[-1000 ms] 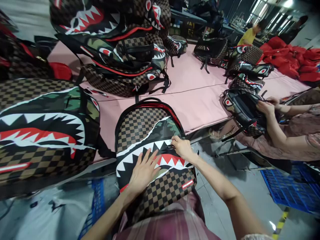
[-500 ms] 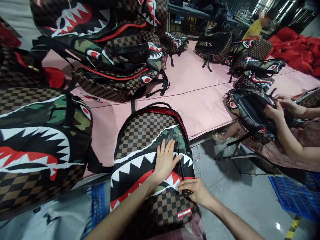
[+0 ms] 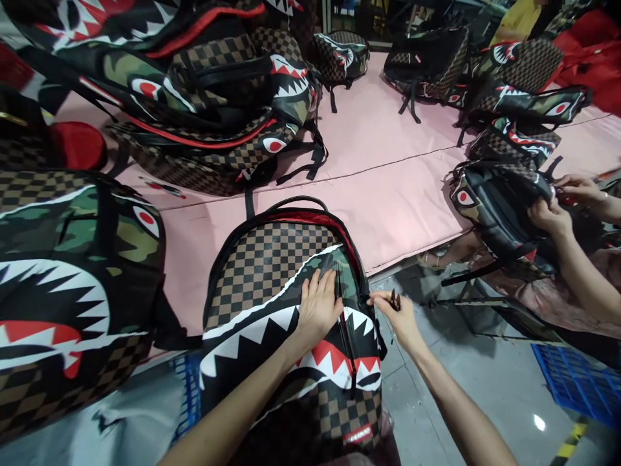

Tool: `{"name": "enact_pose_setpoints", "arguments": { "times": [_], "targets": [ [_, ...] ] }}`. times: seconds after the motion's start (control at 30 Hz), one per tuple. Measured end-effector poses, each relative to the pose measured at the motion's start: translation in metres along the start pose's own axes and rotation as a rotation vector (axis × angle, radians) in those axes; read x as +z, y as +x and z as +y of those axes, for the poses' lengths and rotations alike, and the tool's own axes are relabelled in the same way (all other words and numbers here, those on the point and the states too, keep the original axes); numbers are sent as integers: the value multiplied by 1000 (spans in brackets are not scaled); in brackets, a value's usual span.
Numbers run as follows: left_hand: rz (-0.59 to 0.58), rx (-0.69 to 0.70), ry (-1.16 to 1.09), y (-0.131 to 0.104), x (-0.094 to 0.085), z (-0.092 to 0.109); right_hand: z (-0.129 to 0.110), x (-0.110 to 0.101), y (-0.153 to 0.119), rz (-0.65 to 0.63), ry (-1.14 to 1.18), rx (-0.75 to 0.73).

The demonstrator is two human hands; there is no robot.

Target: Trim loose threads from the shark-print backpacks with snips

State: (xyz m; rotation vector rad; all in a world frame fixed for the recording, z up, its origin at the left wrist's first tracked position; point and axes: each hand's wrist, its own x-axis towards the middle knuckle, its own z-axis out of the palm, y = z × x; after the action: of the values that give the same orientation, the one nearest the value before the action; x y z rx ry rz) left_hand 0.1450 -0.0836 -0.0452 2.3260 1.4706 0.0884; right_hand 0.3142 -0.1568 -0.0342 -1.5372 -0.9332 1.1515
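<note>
A checkered backpack (image 3: 272, 259) with a shark-mouth print stands upright in front of me, its top zip partly open on a red lining. My left hand (image 3: 317, 310) lies flat on its front panel, fingers stretched, beside a front zip. At the bag's right edge, my right hand (image 3: 395, 314) pinches something small at the main zip, probably its pull. Small dark snips (image 3: 396, 299) are also held in that hand, tips pointing up.
A pink table (image 3: 388, 194) runs behind the bag, with stacked backpacks (image 3: 204, 129) at the left and another large backpack (image 3: 43, 291) nearer. On the right, a co-worker's hands (image 3: 557, 207) handle a bag (image 3: 499, 200). Blue crates (image 3: 577, 382) stand on the floor.
My right hand has moved up from the lower front zip to the bag's upper right edge. My left hand stays on the front. The view has shifted slightly.
</note>
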Motion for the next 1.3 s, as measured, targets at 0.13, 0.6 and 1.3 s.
{"name": "enact_pose_setpoints", "arguments": {
  "times": [0.13, 0.6, 1.3],
  "targets": [
    [-205, -138, 107, 32, -14, 10, -2, 34, 19, -23, 83, -41],
    [555, 8, 122, -58, -70, 10, 17, 22, 163, 231, -665, -88],
    [590, 73, -125, -93, -66, -3, -50, 43, 36, 91, -353, -521]
  ]
}}
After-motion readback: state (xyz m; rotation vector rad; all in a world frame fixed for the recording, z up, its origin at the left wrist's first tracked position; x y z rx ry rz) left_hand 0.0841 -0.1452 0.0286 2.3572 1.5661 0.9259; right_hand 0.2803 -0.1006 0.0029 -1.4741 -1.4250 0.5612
